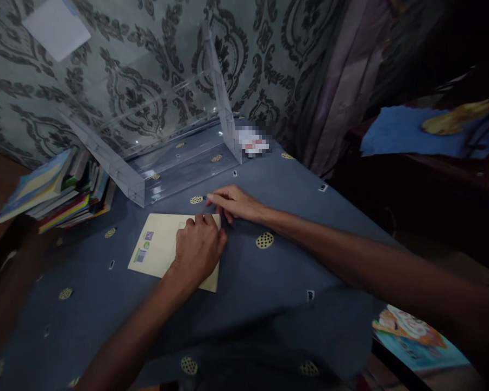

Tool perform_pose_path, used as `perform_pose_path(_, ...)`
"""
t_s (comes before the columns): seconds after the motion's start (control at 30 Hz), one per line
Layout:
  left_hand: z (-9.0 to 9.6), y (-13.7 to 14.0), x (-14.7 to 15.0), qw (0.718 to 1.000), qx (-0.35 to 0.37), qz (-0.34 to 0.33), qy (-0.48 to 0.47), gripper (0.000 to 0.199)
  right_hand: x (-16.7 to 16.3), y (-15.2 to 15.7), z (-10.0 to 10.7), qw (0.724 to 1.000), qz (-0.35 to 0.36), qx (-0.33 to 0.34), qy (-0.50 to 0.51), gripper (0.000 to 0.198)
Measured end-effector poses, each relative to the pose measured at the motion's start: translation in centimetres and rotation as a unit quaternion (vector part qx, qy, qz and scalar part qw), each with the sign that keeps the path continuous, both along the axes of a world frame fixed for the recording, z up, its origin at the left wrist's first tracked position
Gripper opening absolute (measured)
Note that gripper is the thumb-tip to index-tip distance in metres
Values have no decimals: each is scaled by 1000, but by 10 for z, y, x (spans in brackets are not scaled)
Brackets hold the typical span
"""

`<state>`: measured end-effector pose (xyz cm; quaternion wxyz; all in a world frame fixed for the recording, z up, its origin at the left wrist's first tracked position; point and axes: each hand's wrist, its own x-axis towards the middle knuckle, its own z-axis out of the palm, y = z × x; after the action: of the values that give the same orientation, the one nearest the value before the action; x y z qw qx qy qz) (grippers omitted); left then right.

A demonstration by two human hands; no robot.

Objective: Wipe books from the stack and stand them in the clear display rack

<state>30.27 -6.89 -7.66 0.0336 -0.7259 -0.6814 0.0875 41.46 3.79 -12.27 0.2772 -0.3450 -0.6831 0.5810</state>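
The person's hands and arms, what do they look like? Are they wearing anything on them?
The left hand and right hand have no gloves. The left forearm and right forearm look slim, with no sleeves or watch showing. It's too dim to spot small markings.

Booklet is smooth matt paper; rack is clear glossy plastic; table cover looks matt, maybe cloth, too dim to tell.

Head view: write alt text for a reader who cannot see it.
A person's left hand lies on a pale yellow booklet on a dark blue tablecloth, with the right hand by the booklet's far right corner. Beyond are a clear plastic rack and, to the left, piled books.
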Motion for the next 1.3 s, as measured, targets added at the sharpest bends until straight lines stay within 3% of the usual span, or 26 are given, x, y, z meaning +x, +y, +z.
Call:
perform_pose_path(0.37, 6, 1, -2, 1000, -2, -14, 18, 35, 1, 0, 0, 999, -7, 42, -21, 33)
perform_pose_path(0.73, 2, -5, -8, 999, 22, -27, 5, 38, 1, 3, -3, 999, 1, 33, -24, 35)
perform_pose_path(0.87, -5, -13, -24, 997, 44, -64, -24, 34, 3, 7, -7, 998, 49, 32, -27, 17)
perform_pose_path(1.0, -14, -21, -45, 986, 82, -119, -79, 25, 4, 10, -12, 993, 95, 57, -36, 32)
perform_pose_path(1.13, -23, -28, -68, 981, 96, -135, -100, 28, 6, 19, -15, 992, 30, 107, -59, 27)
perform_pose_path(1.3, -29, -31, -99, 987, 97, -84, -95, 33, 15, 38, -20, 968, -95, 193, -131, 26)
